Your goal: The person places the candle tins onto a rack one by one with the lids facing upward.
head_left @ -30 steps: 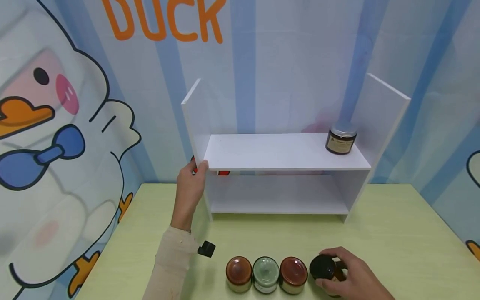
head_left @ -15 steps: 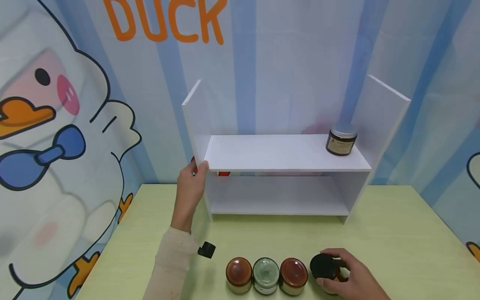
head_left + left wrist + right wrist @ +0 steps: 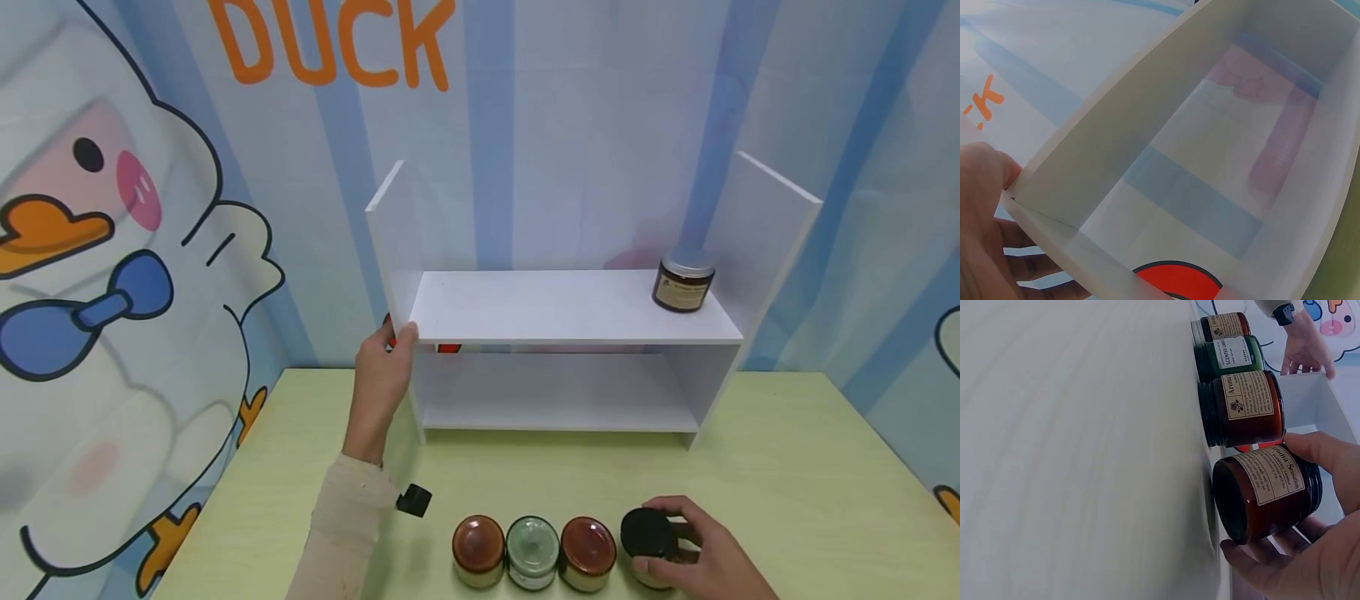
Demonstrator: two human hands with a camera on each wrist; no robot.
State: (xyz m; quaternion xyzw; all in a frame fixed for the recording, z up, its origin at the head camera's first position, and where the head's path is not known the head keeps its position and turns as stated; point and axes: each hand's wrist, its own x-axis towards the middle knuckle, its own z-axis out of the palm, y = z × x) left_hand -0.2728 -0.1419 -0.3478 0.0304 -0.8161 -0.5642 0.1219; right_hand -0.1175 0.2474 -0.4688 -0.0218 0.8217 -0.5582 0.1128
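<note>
Up front at right, the right hand (image 3: 705, 552) clasps the black-lidded jar (image 3: 648, 537) between thumb and fingers, its axis tilted, lid up, base toward the table (image 3: 555, 471); contact there cannot be told. Straight ahead, well apart, stands the white shelf (image 3: 536, 304), its side gripped by the left hand (image 3: 381, 377), the farther of 2 from the jar. Just left, 3 jars (image 3: 532, 546) stand in a row.

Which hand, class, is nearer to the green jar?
Right. The right hand is right of the green jar, holding a brown jar; the left hand is farther back and left, gripping the shelf.
</note>
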